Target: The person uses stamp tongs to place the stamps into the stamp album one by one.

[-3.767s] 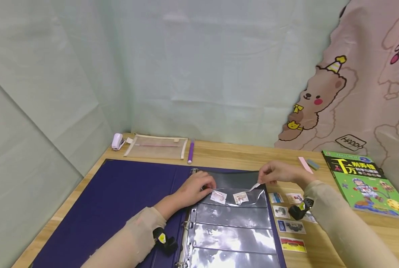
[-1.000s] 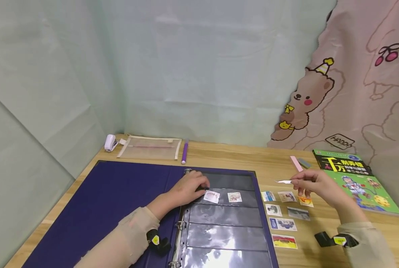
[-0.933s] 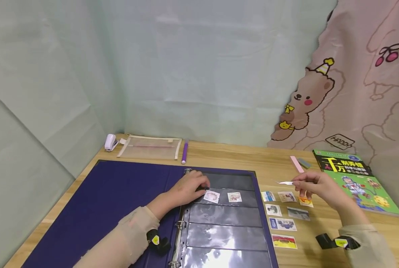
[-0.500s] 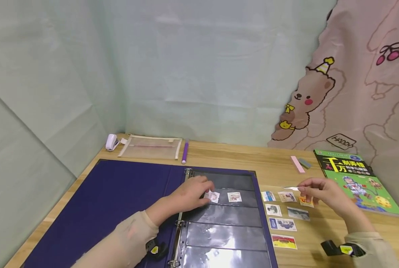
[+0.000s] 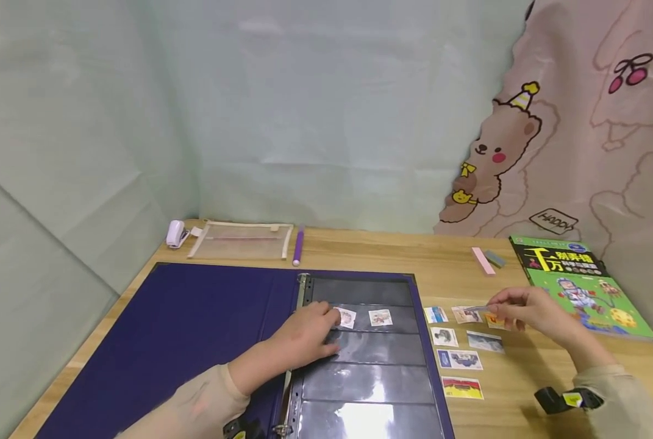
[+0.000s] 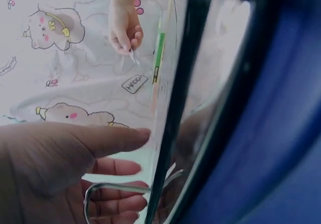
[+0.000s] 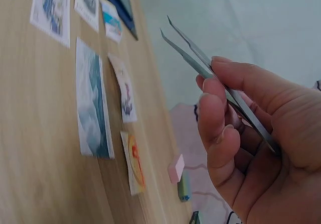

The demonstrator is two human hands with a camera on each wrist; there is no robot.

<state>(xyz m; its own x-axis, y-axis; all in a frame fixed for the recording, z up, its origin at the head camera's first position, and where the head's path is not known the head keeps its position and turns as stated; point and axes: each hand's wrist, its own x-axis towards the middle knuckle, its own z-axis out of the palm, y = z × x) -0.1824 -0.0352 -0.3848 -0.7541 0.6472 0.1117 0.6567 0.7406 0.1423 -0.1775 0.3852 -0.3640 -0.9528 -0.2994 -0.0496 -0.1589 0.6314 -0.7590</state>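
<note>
My left hand (image 5: 308, 334) rests at the ring side of an open album's black pocket page (image 5: 367, 381). Its fingertips reach the edge of a small stamp (image 5: 348, 317) in the second row, and the thumb lies apart, lower down. Another stamp (image 5: 381, 317) sits farther right in that row. In the left wrist view the fingers are loose beside a metal binder ring (image 6: 116, 185). My right hand (image 5: 535, 314) holds metal tweezers (image 7: 192, 62) between thumb and fingers, their tips parted with nothing between them. Just below are a pale stamp (image 7: 125, 86) and an orange stamp (image 7: 134, 161).
More stamps lie right of the album, including a red-and-yellow one (image 5: 462, 388) and a grey one (image 5: 485, 341). The blue cover (image 5: 205, 317) spreads left. Behind are a stapler (image 5: 176, 233), mesh pouch (image 5: 241, 239), purple marker (image 5: 299, 246), pink eraser-like block (image 5: 483, 261) and green book (image 5: 581, 292).
The right hand and tweezers have left the clear page pocket for the loose stamps, then dipped lower over them. The pocket strip lies flat again. My left hand has slid slightly nearer the body.
</note>
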